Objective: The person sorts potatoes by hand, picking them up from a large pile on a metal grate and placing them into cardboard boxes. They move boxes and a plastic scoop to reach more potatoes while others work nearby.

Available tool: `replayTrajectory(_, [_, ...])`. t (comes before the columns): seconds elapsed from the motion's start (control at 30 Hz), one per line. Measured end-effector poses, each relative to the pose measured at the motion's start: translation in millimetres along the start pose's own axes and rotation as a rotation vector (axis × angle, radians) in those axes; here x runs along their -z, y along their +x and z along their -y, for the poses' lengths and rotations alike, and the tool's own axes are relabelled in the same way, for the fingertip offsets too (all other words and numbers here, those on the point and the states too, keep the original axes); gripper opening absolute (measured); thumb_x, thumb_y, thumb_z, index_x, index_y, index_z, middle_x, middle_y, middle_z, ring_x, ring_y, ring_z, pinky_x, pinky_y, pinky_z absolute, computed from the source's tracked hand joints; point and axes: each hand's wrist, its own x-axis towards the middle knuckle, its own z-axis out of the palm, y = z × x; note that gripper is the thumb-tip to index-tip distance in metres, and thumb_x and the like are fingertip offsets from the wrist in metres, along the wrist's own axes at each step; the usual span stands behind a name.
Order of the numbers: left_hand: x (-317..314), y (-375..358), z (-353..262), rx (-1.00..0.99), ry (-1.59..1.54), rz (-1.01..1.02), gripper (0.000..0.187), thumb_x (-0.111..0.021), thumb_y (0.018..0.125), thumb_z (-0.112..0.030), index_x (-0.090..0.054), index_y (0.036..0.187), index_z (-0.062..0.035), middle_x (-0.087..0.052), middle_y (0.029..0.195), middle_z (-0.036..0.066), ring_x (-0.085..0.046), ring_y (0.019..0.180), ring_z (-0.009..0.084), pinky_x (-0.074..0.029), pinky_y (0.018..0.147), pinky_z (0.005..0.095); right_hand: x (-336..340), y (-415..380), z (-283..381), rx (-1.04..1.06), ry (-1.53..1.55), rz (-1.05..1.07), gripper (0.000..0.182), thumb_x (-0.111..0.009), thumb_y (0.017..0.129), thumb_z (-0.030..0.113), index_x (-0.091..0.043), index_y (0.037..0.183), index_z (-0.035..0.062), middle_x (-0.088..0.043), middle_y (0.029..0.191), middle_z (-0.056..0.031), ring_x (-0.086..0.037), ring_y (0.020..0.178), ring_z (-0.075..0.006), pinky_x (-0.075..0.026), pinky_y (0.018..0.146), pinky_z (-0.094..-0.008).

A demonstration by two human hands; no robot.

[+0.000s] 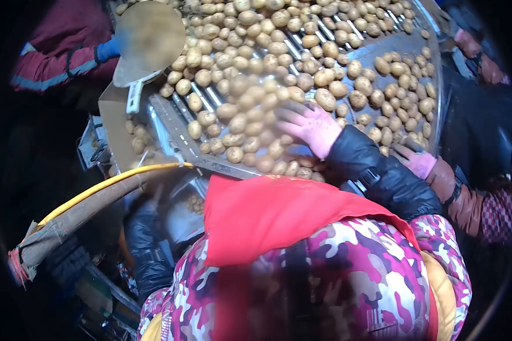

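Note:
My right hand (309, 127), in a pink glove with dirt-darkened fingers, reaches over the potatoes (325, 99) on the sorting table. Its fingers are stretched out and apart, right at several potatoes, and nothing is gripped. My left sleeve (147, 250), black and shiny, runs up the left side into shadow near a padded bar (96, 196). The left hand at its end is hidden in the dark there, beside a pale chute (182, 211) with small potatoes in it. A patch of potatoes left of my right hand looks blurred.
Another person's pink-gloved hand (415, 161) rests at the table's right edge. At upper left, a person's maroon sleeve (51, 68) is beside a round, pan-like disc (152, 37). Metal rollers (324, 29) show between potatoes. The table's front metal edge (227, 166) lies before me.

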Motion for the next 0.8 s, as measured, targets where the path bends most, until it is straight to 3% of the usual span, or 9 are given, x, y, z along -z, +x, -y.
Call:
replayTrajectory(0.07, [-31,-8,-20,-0.275,0.485,-0.099,0.058,-0.062,0.096,-0.058,-0.063,0.137,-0.0178,-0.068,0.130,0.015,-0.065,0.117,0.0323,-0.053,0.097,0.0481,2,-2,-7,-0.104,-0.078,0.028,0.060,-0.075,0.087,0.042,-0.061,0.141,0.0185,-0.049,0.156,-0.0135,-0.043,0.148,-0.0347,-0.037,0.116,-0.0558])
replayTrajectory(0.17, [-18,5,-16,-0.536,1.068,0.007,0.049,-0.065,0.097,-0.054,-0.069,0.128,-0.0160,-0.073,0.116,0.014,-0.071,0.098,0.0308,-0.058,0.084,0.0419,16,-14,-21,-0.249,-0.217,-0.033,0.059,-0.073,0.090,0.043,-0.059,0.143,0.0201,-0.046,0.159,-0.0137,-0.040,0.149,-0.0366,-0.034,0.117,-0.0575])
replayTrajectory(0.23, [-40,4,5,0.238,-0.025,-0.337,0.041,-0.068,0.099,-0.046,-0.070,0.122,-0.0126,-0.075,0.103,0.012,-0.069,0.077,0.0229,-0.056,0.065,0.0339,19,-33,-30,-0.340,-0.256,-0.053,0.064,-0.071,0.091,0.043,-0.054,0.150,0.0266,-0.043,0.160,-0.0133,-0.036,0.150,-0.0398,-0.029,0.120,-0.0614])
replayTrajectory(0.3, [-70,-7,2,0.374,0.136,-0.064,0.045,-0.064,0.103,-0.036,-0.064,0.133,-0.0011,-0.071,0.105,0.009,-0.066,0.077,0.0183,-0.054,0.068,0.0290,14,-60,-36,-0.442,-0.274,-0.037,0.063,-0.069,0.092,0.038,-0.051,0.152,0.0288,-0.043,0.159,-0.0135,-0.037,0.150,-0.0399,-0.027,0.121,-0.0615])
replayTrajectory(0.4, [-114,-21,10,0.123,0.463,0.176,0.045,-0.056,0.108,-0.036,-0.060,0.140,-0.0048,-0.073,0.108,0.013,-0.070,0.084,0.0155,-0.055,0.075,0.0276,14,-81,-50,-0.631,-0.277,-0.076,0.056,-0.067,0.092,0.028,-0.055,0.146,0.0209,-0.053,0.150,-0.0123,-0.052,0.133,-0.0392,-0.043,0.111,-0.0534])
replayTrajectory(0.47, [-117,-8,33,0.053,0.334,0.276,0.043,-0.058,0.108,-0.029,-0.058,0.142,-0.0026,-0.072,0.107,0.013,-0.069,0.084,0.0146,-0.056,0.073,0.0281,33,-69,-35,-0.808,-0.323,0.000,0.057,-0.069,0.093,0.031,-0.055,0.145,0.0144,-0.058,0.142,-0.0138,-0.058,0.123,-0.0392,-0.051,0.101,-0.0509])
replayTrajectory(0.67, [-170,6,1,0.187,0.119,0.413,0.044,-0.061,0.107,-0.025,-0.055,0.144,-0.0023,-0.069,0.107,0.012,-0.069,0.085,0.0148,-0.058,0.071,0.0282,17,-59,-35,-0.889,-0.272,0.179,0.054,-0.067,0.096,0.042,-0.057,0.133,0.0042,-0.070,0.110,-0.0211,-0.069,0.103,-0.0414,-0.055,0.088,-0.0522])
replayTrajectory(0.77, [-184,7,4,0.026,0.250,0.561,0.049,-0.061,0.107,-0.027,-0.051,0.148,-0.0026,-0.067,0.116,0.015,-0.073,0.095,0.0208,-0.062,0.079,0.0309,17,-50,-14,-0.903,-0.160,0.049,0.041,-0.061,0.099,0.040,-0.061,0.119,0.0042,-0.071,0.111,-0.0242,-0.069,0.105,-0.0415,-0.053,0.093,-0.0517])
replayTrajectory(0.8, [-192,8,-2,0.157,0.101,0.562,0.052,-0.063,0.105,-0.023,-0.047,0.150,-0.0019,-0.066,0.118,0.015,-0.072,0.096,0.0215,-0.061,0.081,0.0329,14,-52,-13,-0.917,-0.077,-0.046,0.043,-0.060,0.100,0.042,-0.063,0.120,0.0038,-0.071,0.113,-0.0248,-0.068,0.107,-0.0421,-0.053,0.093,-0.0511])
